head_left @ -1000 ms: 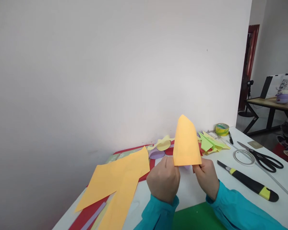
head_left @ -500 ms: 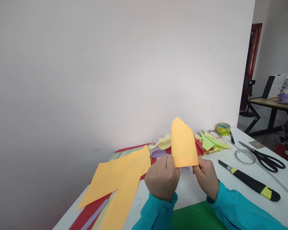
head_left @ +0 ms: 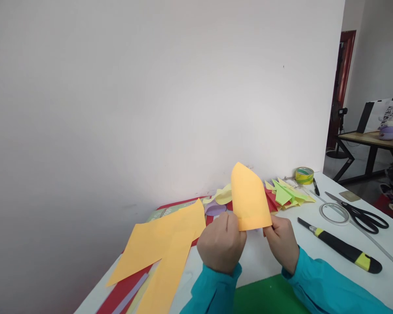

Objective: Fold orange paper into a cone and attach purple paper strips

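A piece of orange paper [head_left: 250,198] with a pointed top stands up between my hands, bowed into a curve above the table. My left hand [head_left: 222,242] is closed in a fist-like grip at its lower left corner. At the lower right corner, the thumb and fingers of my right hand [head_left: 280,237] pinch the edge. Part of the fingers is hidden behind the paper. Larger orange paper pieces [head_left: 163,235] lie flat to the left of my left hand, over red paper [head_left: 124,283].
A utility knife [head_left: 340,246], black scissors [head_left: 360,216], a roll of white tape [head_left: 334,213] and a yellow-green tape roll [head_left: 304,175] lie at the right. Folded green paper [head_left: 283,194] rests by the wall [head_left: 183,109]. A green mat [head_left: 268,296] is below my hands.
The orange paper is bent more; its lower edge now curves and its top leans slightly left. Both hands keep their hold and have hardly moved.
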Motion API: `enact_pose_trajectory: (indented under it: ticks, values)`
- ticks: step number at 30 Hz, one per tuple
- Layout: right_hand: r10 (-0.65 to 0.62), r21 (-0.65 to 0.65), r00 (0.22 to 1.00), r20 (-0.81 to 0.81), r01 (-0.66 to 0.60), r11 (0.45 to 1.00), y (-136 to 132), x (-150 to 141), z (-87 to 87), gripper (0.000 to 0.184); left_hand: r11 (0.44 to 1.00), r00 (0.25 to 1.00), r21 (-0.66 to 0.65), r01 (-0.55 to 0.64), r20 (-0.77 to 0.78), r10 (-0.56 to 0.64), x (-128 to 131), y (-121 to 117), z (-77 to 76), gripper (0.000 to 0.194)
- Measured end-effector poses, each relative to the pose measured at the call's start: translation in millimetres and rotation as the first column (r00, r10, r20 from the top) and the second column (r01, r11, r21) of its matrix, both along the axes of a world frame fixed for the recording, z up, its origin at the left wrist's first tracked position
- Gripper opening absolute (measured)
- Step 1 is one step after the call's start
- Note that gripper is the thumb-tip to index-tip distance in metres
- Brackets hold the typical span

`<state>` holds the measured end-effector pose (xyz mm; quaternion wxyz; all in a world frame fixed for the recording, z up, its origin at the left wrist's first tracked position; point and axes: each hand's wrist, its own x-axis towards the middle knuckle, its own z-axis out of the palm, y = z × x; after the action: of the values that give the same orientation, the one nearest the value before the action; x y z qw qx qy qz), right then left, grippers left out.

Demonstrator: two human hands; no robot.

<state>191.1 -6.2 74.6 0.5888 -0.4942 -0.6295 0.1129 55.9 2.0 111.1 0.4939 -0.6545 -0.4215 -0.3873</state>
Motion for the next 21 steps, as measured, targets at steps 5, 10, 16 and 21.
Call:
enact_pose_trajectory:
  ticks: [5, 10, 16, 21]
  values:
    - [-0.027, -0.001, 1.000, 0.004, 0.027, 1.000, 1.1, 0.1, -1.4, 0.029, 1.000, 1.000, -0.018, 0.009, -0.017, -0.009, 1.9, -2.3, 1.4, 0.029]
    - [-0.049, 0.014, 0.999, 0.019, 0.048, 0.999, -0.1, -0.5, -1.3, 0.030, 0.998, 0.998, -0.063, 0.004, -0.057, -0.007, 3.2, -0.9, 0.2, 0.027]
    - [-0.063, 0.033, 0.998, 0.027, 0.062, 0.998, 1.0, 0.2, -3.1, 0.031, 0.996, 0.999, -0.088, -0.003, -0.050, -0.002, 4.8, -2.3, 0.6, 0.026]
    - [-0.079, 0.015, 0.995, 0.065, 0.078, 0.997, 3.4, 0.1, -7.7, 0.031, 0.999, 0.999, -0.046, -0.004, -0.048, 0.001, 5.1, -5.8, 2.7, 0.029]
